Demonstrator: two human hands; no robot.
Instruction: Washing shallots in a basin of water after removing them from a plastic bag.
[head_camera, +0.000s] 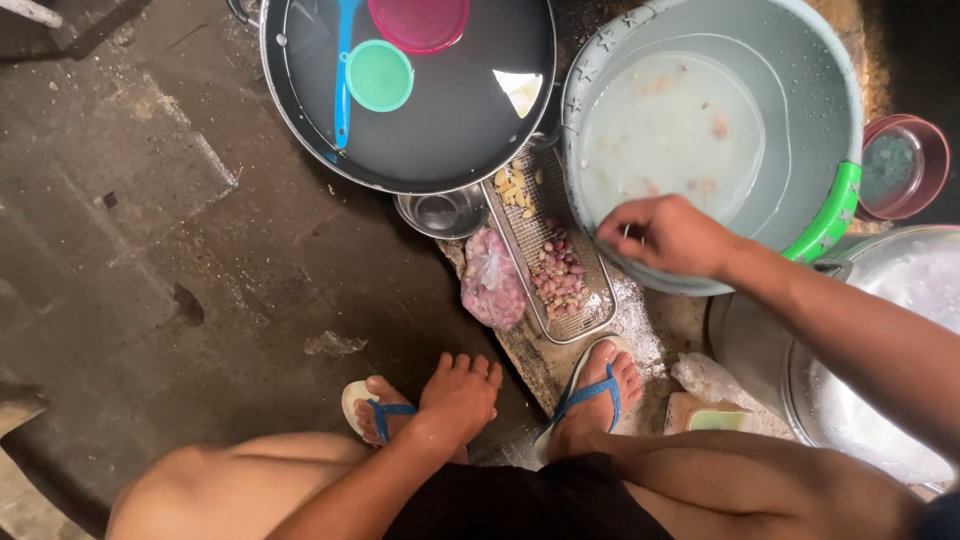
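Plastic basin (820, 90), grey, half full of cloudy water, on the floor (150, 250) beside a wire tray (590, 320). Head view: right hand (665, 235), fingers loosely curled and empty, at its near rim; left hand (458, 398) spread on a foot. Likely heavy, sloshing, slippery: grip opposite rims.

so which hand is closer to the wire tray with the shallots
Right. The right hand hovers at the grey basin's rim, just right of the wire tray. The left hand rests on the left foot, below-left of it.
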